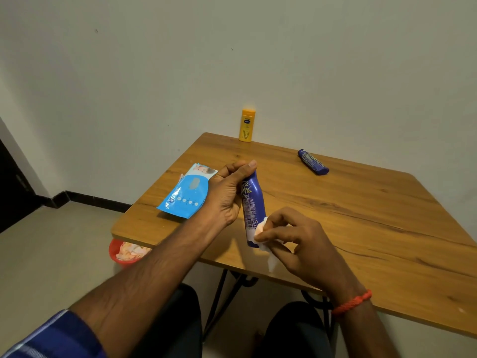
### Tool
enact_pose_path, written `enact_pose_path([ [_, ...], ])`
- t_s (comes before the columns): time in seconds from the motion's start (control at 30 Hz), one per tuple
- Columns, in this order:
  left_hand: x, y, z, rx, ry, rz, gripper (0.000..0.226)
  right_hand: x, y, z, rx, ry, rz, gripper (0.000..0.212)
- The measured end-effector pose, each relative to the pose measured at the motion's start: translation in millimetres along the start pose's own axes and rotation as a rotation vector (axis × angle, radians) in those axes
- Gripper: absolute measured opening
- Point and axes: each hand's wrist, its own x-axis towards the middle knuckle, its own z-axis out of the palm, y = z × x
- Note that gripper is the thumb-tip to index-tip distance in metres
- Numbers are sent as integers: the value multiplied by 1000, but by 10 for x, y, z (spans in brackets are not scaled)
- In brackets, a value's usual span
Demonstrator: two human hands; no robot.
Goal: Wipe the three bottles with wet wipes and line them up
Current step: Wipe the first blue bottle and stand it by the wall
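My left hand (227, 192) grips the top of a tall blue bottle (253, 205) and holds it upright, slightly tilted, over the wooden table (361, 215). Against the bottle's lower side my right hand (294, 239) presses a white wet wipe (262, 228). A yellow bottle (247, 125) stands upright at the table's far edge by the wall. A second blue bottle (312, 162) lies on its side at the far right. The blue wet wipes pack (184, 194) lies flat at the left, partly behind my left hand.
A red bin (121, 254) with crumpled wipes stands on the floor under the table's left corner. The wall runs just behind the table's far edge. My knees are below the near edge, beside the black metal table legs (219, 293).
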Motion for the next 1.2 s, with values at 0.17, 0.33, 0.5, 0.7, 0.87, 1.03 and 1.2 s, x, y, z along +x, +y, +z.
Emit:
enact_pose_path([
  [0.17,-25,45,6,0,18,34,19,67,-4,-68,89,41,7,20],
  [0.33,-53,65,60,38,-30,48,20,335,41,-63,24,211,62,20],
  [0.5,-75,67,90,-3,-47,62,23,588,-26,-43,64,497,205,16],
  [0.7,-125,16,141,7,-36,23,34,604,-121,46,237,591,391,13],
  [0.87,-148,-45,188,42,-95,6,34,573,-88,73,371,648,483,10],
  [1.03,-141,-42,113,62,-221,-104,22,533,12,46,416,701,555,17],
  [1.2,-151,-52,24,76,-288,-181,33,503,71,19,501,671,554,17],
])
